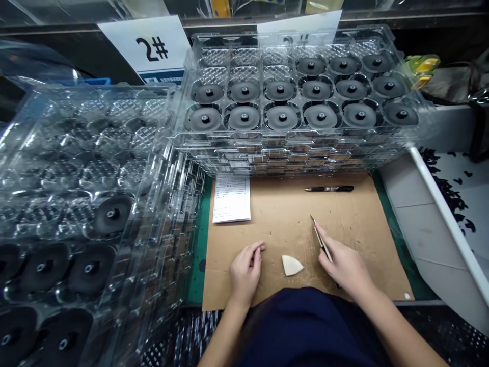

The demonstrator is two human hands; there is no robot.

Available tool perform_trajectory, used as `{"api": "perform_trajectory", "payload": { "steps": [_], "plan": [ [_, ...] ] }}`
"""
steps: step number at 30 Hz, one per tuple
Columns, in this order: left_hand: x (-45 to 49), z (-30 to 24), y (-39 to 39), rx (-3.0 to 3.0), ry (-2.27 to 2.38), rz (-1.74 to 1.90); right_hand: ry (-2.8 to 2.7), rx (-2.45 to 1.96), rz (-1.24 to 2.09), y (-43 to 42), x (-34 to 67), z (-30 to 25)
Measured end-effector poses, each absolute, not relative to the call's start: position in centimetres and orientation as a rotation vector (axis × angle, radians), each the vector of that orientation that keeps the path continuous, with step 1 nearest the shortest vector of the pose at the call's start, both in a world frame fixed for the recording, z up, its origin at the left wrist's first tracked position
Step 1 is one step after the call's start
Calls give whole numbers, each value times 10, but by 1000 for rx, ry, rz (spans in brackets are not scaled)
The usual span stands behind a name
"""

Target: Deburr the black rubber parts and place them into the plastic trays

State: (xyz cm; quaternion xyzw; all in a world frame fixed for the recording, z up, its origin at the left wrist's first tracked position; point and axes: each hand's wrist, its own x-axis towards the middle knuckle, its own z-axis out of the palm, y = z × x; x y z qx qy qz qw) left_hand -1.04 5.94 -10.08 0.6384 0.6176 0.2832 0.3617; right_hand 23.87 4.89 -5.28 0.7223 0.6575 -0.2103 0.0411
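The right hand (346,267) pinches a thin tool (324,243) between the thumb and fingers, the way you hold a pencil. The sharp-looking tip pokes out past the fingers and points away from the body, maybe so the hand can steer it and not get poked. I can't tell if it is a knife or tweezers.

The left hand (245,270) rests on the brown cardboard (275,209). Its fingers are bent and close together. I can't see if anything is tucked inside. A pale wedge (292,265) lies flat on the cardboard between the two hands, touching neither one. It seems to be put there so both hands can get to it fast.

The cardboard lies on a green table top (198,234), likely to keep it from scratches. A black pen (329,188) and a sheet of paper (231,199) lie farther up, perhaps to be handy but out of the way.

Behind them is a pile of see-through trays (290,136). Many cups in the top tray hold a black round part (282,117), probably so the parts don't roll or bump. Another tray pile (99,173) is on the left. On the right, small black bits (454,199) lie behind a white wall (439,219), which may stop them from spilling.
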Motion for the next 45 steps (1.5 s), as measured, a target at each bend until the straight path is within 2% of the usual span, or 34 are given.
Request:
{"api": "perform_trajectory", "payload": {
  "steps": [18, 39, 42, 45],
  "plan": [
    [-10, -101, 59, 1632, 1586, 752, 1974, 2155, -561, 42, 226, -60],
    [-7, -103, 62, 1478, 1490, 816, 1930, 2148, -650, 13, 222, -59],
    [-12, -82, 63, 1449, 1347, 806, 1918, 2145, -666, 5, 221, -59],
    [-32, -34, 44, 1481, 1022, 726, 1887, 2151, -674, -5, 220, -62]
  ]
}}
